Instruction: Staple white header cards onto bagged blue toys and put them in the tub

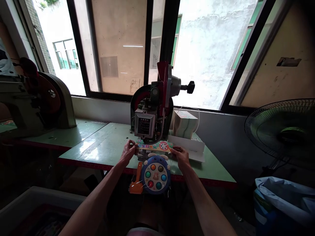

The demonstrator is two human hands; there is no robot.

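My left hand [128, 151] pinches the left end of a printed header card [150, 146], and my right hand [181, 155] grips its right end. The card lies level under the head of a stapling-type machine [155, 108]. Below it hangs a round blue toy [147, 165] with coloured buttons and small white ears, over the table's front edge. An orange toy hammer [136, 186] sits at the toy's left. Glints around both suggest a clear plastic bag. Whether the machine touches the card cannot be made out.
A stack of printed cards [185, 126] and an open white box [189, 147] stand right of the machine on the green table [98, 144]. Another machine [49, 98] is at left. A fan [287, 134], a lined bin [283, 196] and a pale crate [36, 196] flank me.
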